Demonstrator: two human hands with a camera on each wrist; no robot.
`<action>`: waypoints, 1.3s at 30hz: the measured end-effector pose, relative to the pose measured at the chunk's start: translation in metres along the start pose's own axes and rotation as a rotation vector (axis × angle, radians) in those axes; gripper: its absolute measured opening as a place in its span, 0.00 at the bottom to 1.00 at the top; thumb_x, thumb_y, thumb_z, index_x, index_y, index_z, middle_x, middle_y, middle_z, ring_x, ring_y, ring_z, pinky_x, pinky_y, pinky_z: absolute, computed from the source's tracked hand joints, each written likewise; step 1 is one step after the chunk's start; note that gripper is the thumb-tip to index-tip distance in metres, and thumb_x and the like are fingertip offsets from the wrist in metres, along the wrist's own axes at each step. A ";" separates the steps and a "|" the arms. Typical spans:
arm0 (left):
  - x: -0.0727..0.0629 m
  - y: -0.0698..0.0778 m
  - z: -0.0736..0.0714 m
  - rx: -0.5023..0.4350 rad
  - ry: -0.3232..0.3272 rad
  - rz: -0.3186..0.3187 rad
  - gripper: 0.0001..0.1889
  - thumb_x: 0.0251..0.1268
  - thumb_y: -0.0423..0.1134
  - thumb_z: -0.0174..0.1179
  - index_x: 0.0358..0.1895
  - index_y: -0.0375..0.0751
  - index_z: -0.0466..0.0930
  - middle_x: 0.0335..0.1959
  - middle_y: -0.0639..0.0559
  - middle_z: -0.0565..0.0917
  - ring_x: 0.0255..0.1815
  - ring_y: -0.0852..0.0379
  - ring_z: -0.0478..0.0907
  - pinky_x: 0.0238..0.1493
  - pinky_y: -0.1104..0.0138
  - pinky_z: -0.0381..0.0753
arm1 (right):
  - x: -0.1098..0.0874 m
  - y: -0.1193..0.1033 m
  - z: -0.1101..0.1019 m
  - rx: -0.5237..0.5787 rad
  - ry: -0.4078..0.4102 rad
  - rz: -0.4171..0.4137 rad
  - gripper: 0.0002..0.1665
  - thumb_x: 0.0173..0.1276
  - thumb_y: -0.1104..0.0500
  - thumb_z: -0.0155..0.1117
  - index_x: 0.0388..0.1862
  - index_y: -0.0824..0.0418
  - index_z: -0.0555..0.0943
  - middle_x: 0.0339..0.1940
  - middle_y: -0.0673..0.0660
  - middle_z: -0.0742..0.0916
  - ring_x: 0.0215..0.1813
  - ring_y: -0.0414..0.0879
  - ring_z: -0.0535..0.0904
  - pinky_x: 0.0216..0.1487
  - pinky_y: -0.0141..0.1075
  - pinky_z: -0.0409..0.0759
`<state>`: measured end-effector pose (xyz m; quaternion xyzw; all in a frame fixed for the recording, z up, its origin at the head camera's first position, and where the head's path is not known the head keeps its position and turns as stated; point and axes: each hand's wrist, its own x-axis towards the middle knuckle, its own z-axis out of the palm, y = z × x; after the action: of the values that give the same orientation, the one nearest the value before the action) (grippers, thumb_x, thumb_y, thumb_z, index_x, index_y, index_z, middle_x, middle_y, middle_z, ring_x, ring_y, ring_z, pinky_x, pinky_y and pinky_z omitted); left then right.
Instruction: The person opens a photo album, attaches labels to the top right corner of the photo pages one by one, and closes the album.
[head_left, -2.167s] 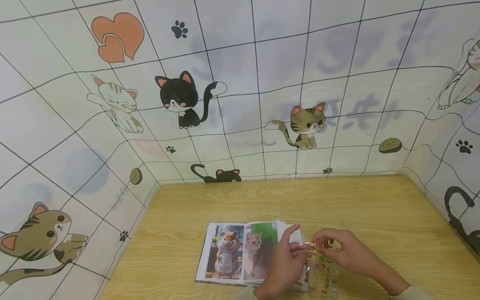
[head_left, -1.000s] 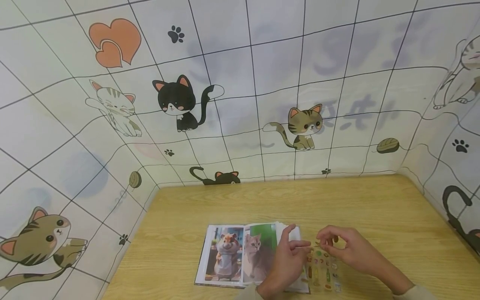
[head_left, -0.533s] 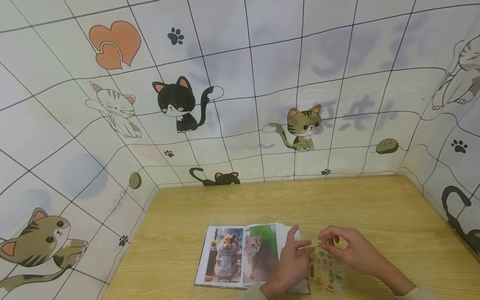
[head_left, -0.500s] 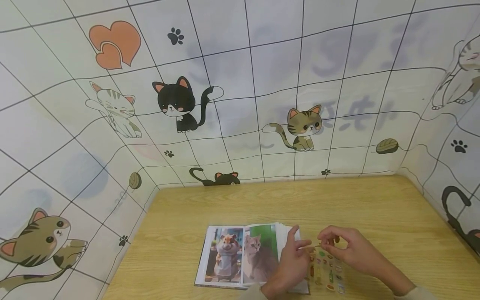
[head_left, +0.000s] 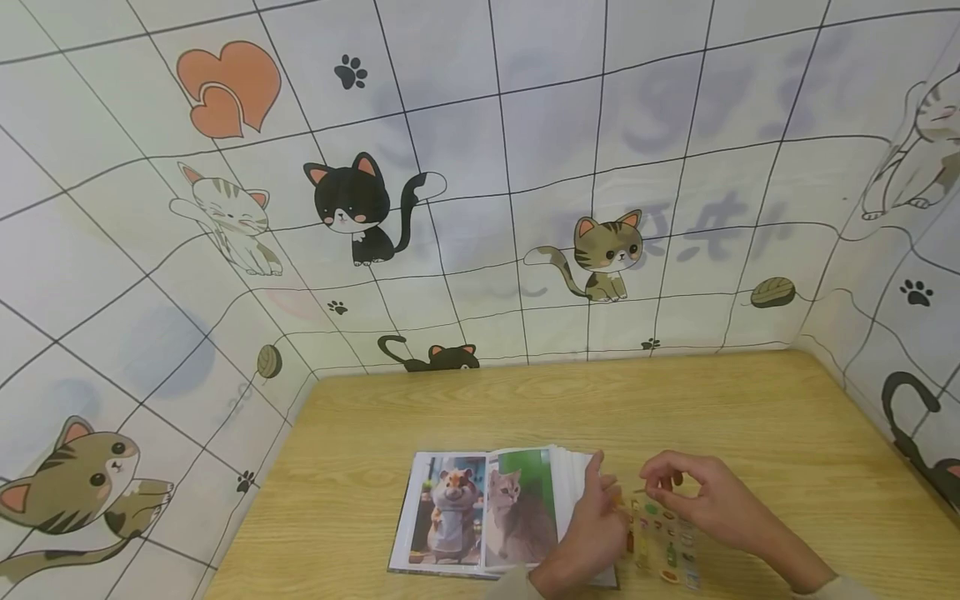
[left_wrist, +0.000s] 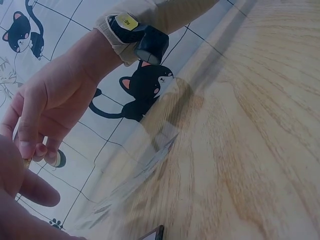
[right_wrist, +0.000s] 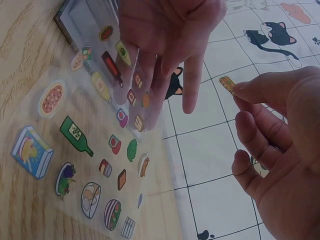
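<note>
My left hand [head_left: 588, 529] grips a clear sticker sheet [head_left: 670, 546] by its edge, beside the album. In the right wrist view some of its fingers show through the see-through sheet [right_wrist: 100, 145], which carries small food pictures such as a pizza, a green bottle and bowls. Between thumb and forefinger my right hand [head_left: 701, 496] pinches a small yellow-orange sticker [right_wrist: 227, 85], apart from the sheet. The left wrist view has the sheet [left_wrist: 135, 175] slanting close over the wood, with the right hand [left_wrist: 55, 105] beyond the left fingers.
An open photo album [head_left: 403, 533] lies left of the hands, showing a hamster photo [head_left: 450, 517] and a cat photo [head_left: 510, 508]. The left forearm overlaps its right side. Cat-printed cloth [head_left: 480, 250] encloses the wooden table [head_left: 360, 417] at the back and sides.
The right hand has drawn off from the left fingers with the sticker pinched, leaving a gap between the hands. The left hand and the sheet have shifted slightly right. The album stays put.
</note>
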<state>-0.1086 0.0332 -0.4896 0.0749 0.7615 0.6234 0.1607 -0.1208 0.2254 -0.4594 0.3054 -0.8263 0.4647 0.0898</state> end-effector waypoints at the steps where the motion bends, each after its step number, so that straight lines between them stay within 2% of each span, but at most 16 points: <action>1: 0.000 0.000 0.000 -0.019 -0.007 -0.006 0.46 0.55 0.28 0.51 0.79 0.46 0.42 0.69 0.45 0.67 0.71 0.42 0.67 0.68 0.48 0.67 | 0.000 0.000 0.000 0.002 0.001 -0.004 0.18 0.60 0.69 0.71 0.41 0.46 0.82 0.32 0.46 0.86 0.33 0.36 0.76 0.32 0.31 0.76; 4: 0.000 0.000 0.000 -0.031 -0.040 -0.014 0.48 0.53 0.28 0.50 0.79 0.46 0.39 0.69 0.45 0.65 0.74 0.41 0.63 0.70 0.49 0.65 | 0.000 0.000 0.000 0.008 0.004 -0.020 0.18 0.60 0.70 0.71 0.41 0.47 0.82 0.32 0.46 0.86 0.33 0.36 0.76 0.32 0.30 0.75; 8: -0.001 0.000 0.001 0.012 -0.077 -0.023 0.50 0.54 0.29 0.53 0.80 0.48 0.37 0.74 0.41 0.61 0.76 0.41 0.58 0.71 0.48 0.62 | 0.000 0.001 0.000 0.011 0.008 -0.034 0.20 0.60 0.71 0.71 0.41 0.47 0.82 0.31 0.45 0.85 0.32 0.36 0.76 0.31 0.30 0.75; 12: -0.003 0.002 0.000 0.049 -0.077 -0.032 0.48 0.57 0.33 0.57 0.80 0.50 0.40 0.76 0.38 0.59 0.76 0.41 0.57 0.71 0.46 0.61 | 0.000 0.002 0.001 0.008 0.010 -0.029 0.20 0.59 0.71 0.71 0.41 0.47 0.82 0.31 0.44 0.85 0.32 0.36 0.76 0.31 0.30 0.75; 19: -0.006 0.006 -0.005 0.091 -0.029 0.004 0.39 0.63 0.37 0.59 0.76 0.49 0.53 0.71 0.41 0.67 0.73 0.43 0.65 0.69 0.51 0.68 | 0.000 0.003 0.002 0.018 0.003 -0.010 0.19 0.60 0.71 0.70 0.41 0.47 0.82 0.32 0.44 0.85 0.32 0.37 0.76 0.31 0.30 0.75; 23: -0.007 0.007 -0.010 0.053 -0.003 0.024 0.33 0.67 0.39 0.59 0.74 0.48 0.58 0.70 0.43 0.69 0.72 0.45 0.66 0.69 0.55 0.68 | 0.000 0.003 0.003 0.020 0.003 -0.001 0.19 0.61 0.71 0.70 0.41 0.47 0.82 0.33 0.43 0.85 0.32 0.37 0.76 0.31 0.30 0.75; 27: -0.010 0.008 -0.018 0.005 0.024 0.052 0.30 0.69 0.40 0.58 0.72 0.47 0.61 0.69 0.44 0.69 0.71 0.45 0.67 0.71 0.55 0.67 | 0.001 0.003 0.004 0.013 0.007 0.012 0.18 0.61 0.70 0.70 0.40 0.46 0.82 0.33 0.44 0.86 0.32 0.36 0.76 0.32 0.31 0.74; 31: -0.015 0.006 -0.028 -0.015 0.056 0.113 0.26 0.70 0.40 0.57 0.70 0.47 0.65 0.68 0.43 0.70 0.72 0.44 0.66 0.71 0.52 0.66 | 0.004 0.003 0.005 0.004 -0.010 0.041 0.16 0.63 0.67 0.70 0.39 0.45 0.82 0.34 0.42 0.86 0.32 0.36 0.76 0.32 0.31 0.74; 35: -0.022 0.004 -0.043 0.062 0.100 0.170 0.23 0.71 0.41 0.56 0.68 0.47 0.69 0.67 0.45 0.73 0.70 0.46 0.68 0.70 0.54 0.67 | 0.006 0.004 0.005 0.006 -0.063 0.080 0.11 0.65 0.63 0.69 0.40 0.47 0.83 0.34 0.40 0.85 0.33 0.36 0.76 0.31 0.31 0.74; 39: -0.030 0.001 -0.060 0.192 0.114 0.185 0.23 0.72 0.42 0.55 0.68 0.50 0.69 0.67 0.48 0.74 0.70 0.47 0.68 0.69 0.54 0.68 | 0.008 0.005 0.005 0.029 -0.109 0.097 0.09 0.66 0.65 0.68 0.41 0.51 0.83 0.35 0.41 0.85 0.34 0.37 0.76 0.32 0.31 0.75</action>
<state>-0.1006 -0.0316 -0.4742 0.1243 0.8155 0.5630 0.0511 -0.1292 0.2200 -0.4624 0.2913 -0.8368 0.4632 0.0175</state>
